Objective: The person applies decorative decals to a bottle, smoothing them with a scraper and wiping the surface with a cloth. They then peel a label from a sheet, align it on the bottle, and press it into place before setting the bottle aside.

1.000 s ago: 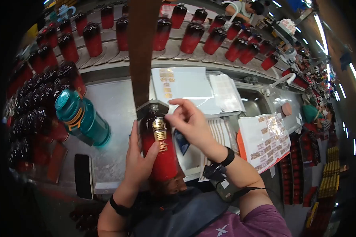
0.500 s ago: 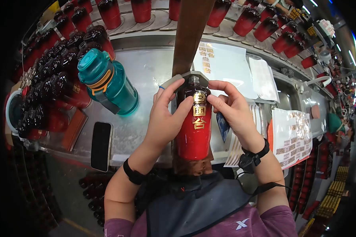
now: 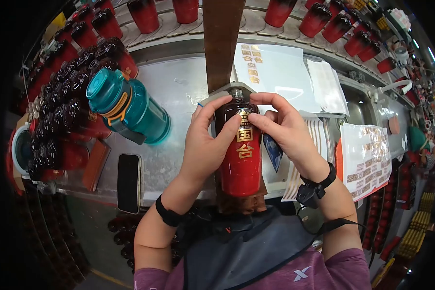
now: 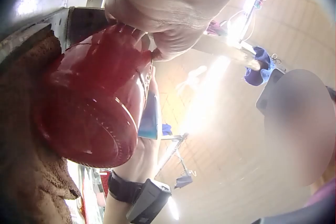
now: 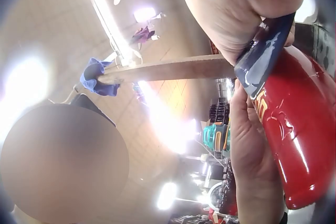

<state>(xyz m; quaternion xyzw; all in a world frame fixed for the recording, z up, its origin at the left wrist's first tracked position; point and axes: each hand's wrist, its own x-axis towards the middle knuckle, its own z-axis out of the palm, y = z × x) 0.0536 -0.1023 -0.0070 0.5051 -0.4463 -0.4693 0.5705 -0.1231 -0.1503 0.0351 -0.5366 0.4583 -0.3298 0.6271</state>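
Observation:
A glossy red bottle (image 3: 241, 176) with a dark shoulder lies on a brown cloth-covered rest (image 3: 242, 205), its clear neck toward a grey bracket (image 3: 221, 92). Gold characters (image 3: 244, 136) run down its front below a gold emblem. My left hand (image 3: 205, 142) grips the bottle's left side, thumb beside the emblem. From the other side, my right hand (image 3: 295, 135) puts its thumb at the emblem and its forefinger near the neck. Under its curled fingers it holds a blue, flat, pointed piece (image 5: 265, 58), which leans by the bottle's side in the right wrist view.
A teal water bottle (image 3: 150, 113) and a phone (image 3: 129, 183) lie left on the metal bench. White sheets with gold characters (image 3: 275, 72) are at the back, a printed sheet (image 3: 367, 162) at right. A brown post (image 3: 221, 43) rises behind the bottle; many red bottles stand around.
The right hand's raised fingers have come down onto the bottle's top and emblem. The left hand has slid up toward the shoulder, its thumb now near the emblem. The head view has shifted.

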